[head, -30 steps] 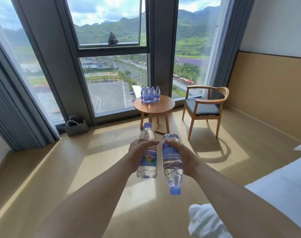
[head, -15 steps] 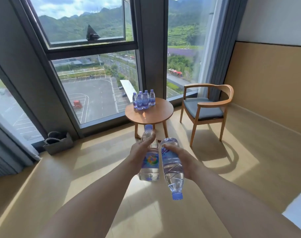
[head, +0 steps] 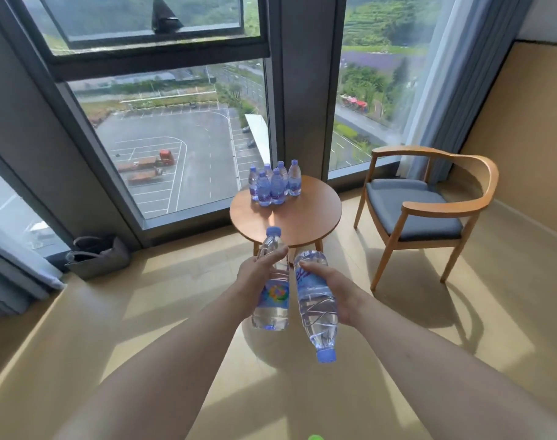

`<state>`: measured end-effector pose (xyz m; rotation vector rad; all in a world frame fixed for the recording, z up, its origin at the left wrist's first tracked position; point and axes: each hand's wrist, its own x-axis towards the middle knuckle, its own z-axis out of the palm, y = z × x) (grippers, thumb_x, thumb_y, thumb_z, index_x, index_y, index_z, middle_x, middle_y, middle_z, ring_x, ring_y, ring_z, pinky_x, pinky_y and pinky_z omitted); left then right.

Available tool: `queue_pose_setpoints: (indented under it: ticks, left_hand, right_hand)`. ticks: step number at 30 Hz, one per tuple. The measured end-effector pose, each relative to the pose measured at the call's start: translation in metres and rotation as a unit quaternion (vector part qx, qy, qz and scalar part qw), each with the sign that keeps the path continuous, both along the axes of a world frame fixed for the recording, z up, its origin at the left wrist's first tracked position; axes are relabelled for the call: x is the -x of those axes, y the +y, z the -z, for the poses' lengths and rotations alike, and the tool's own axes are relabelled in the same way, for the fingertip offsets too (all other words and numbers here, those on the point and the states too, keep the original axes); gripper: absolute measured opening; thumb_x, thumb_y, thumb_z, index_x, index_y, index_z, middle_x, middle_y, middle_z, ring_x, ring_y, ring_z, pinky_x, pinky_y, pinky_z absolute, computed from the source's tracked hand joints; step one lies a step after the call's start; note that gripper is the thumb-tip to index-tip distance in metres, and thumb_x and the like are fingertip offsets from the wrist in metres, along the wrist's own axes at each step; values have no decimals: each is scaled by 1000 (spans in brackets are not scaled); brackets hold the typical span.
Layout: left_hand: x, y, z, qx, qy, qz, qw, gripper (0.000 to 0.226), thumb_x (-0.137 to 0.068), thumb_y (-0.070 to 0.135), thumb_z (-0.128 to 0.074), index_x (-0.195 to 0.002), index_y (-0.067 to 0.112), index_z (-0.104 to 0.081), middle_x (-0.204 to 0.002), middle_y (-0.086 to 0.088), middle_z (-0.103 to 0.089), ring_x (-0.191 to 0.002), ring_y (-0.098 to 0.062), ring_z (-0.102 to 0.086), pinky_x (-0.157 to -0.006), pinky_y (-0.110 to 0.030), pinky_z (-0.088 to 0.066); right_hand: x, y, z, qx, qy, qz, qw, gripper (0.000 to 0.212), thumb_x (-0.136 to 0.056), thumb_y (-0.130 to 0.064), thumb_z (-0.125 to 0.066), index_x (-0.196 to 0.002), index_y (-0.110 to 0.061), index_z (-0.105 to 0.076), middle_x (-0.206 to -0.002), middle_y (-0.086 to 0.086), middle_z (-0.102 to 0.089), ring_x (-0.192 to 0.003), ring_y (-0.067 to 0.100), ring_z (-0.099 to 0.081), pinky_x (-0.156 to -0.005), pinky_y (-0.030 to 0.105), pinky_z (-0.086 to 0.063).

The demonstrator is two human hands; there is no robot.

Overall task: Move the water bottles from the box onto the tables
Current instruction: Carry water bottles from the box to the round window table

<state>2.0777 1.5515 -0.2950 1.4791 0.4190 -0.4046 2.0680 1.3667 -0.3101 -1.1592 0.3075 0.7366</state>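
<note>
My left hand [head: 258,274] grips a clear water bottle [head: 271,298] upright, its blue cap pointing up. My right hand [head: 336,289] holds a second water bottle [head: 317,304] upside down, cap toward the floor. Both bottles are side by side in front of me, above the floor just short of the round wooden table [head: 305,217]. Several bottles [head: 272,184] with blue caps stand grouped at the table's far left edge. The box is not in view.
A wooden armchair [head: 429,204] with a grey cushion stands right of the table. A grey bag [head: 98,255] sits on the floor by the tall window [head: 163,138]. Curtains hang at the left and right of the glass.
The table and chair have grown larger and nearer as I walked toward them. Both hands keep the same hold on their bottles. The bed at the right has left the view.
</note>
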Motion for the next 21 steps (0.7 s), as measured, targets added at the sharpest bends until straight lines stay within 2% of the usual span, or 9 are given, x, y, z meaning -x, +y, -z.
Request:
queue_pose_setpoints:
  ticks: [3, 6, 8, 11, 13, 15, 17, 21]
  left_hand:
    - [-47, -6, 7, 11, 4, -18, 1000, 68, -72, 53, -87, -122, 11, -64, -97, -15, -79, -85, -36, -78, -87, -51, -63]
    - [-93, -5, 16, 19, 5, -16, 1000, 61, -76, 42, -88, -121, 7, -66, -95, -16, -79, -83, -34, -79, -66, -40, -64]
    - [-125, -3, 26, 8, 7, -15, 1000, 59, -76, 39, -88, -120, 6, -66, -96, -14, -80, -83, -30, -79, -60, -35, -61]
    - [-178, 2, 44, -4, 11, -9, 1000, 65, -73, 38, -91, -123, 6, -64, -106, -15, -78, -92, -32, -78, -75, -44, -64]
    - [-219, 7, 58, -6, 6, -14, 1000, 65, -72, 31, -93, -122, 5, -63, -113, -17, -75, -101, -35, -75, -92, -53, -60]
    - [-262, 13, 72, -5, 5, -14, 1000, 60, -72, 26, -94, -120, 5, -65, -114, -17, -75, -103, -34, -74, -97, -52, -58]
    - [-305, 21, 84, -13, 6, -5, 1000, 56, -71, 26, -94, -116, 8, -66, -109, -12, -77, -96, -28, -76, -90, -44, -61]
    - [-385, 39, 96, -29, 6, 11, 1000, 54, -71, 29, -92, -114, 6, -68, -98, -9, -78, -81, -18, -76, -67, -32, -60]
  right_hand:
    - [-48, -3, 7, -18, 28, -14, 999, 62, -82, -39, -80, -130, -4, -63, -114, 23, -72, -88, 36, -73, -70, 42, -61]
    - [-89, -5, 22, -42, 46, -9, 998, 61, -86, -38, -78, -133, -2, -62, -123, 25, -68, -97, 39, -70, -78, 46, -59]
    - [-117, -4, 33, -39, 57, -10, 998, 64, -88, -37, -76, -137, 0, -59, -131, 28, -64, -103, 40, -65, -85, 48, -56]
    - [-163, -1, 50, -38, 72, -4, 997, 64, -89, -34, -73, -140, 2, -56, -137, 29, -58, -110, 41, -61, -94, 50, -50]
    - [-199, 4, 59, -50, 76, 6, 996, 62, -90, -30, -72, -141, 2, -55, -131, 27, -61, -101, 39, -65, -86, 46, -55]
    - [-238, 10, 70, -35, 86, 8, 996, 62, -89, -27, -74, -140, 2, -56, -120, 25, -64, -90, 36, -67, -76, 42, -58]
    - [-276, 18, 77, -23, 101, 14, 995, 59, -87, -24, -76, -136, 3, -58, -107, 21, -67, -80, 33, -68, -68, 37, -58]
    - [-350, 38, 79, -25, 140, 39, 989, 34, -88, -15, -74, -116, 0, -62, -86, 17, -69, -65, 28, -69, -57, 32, -57]
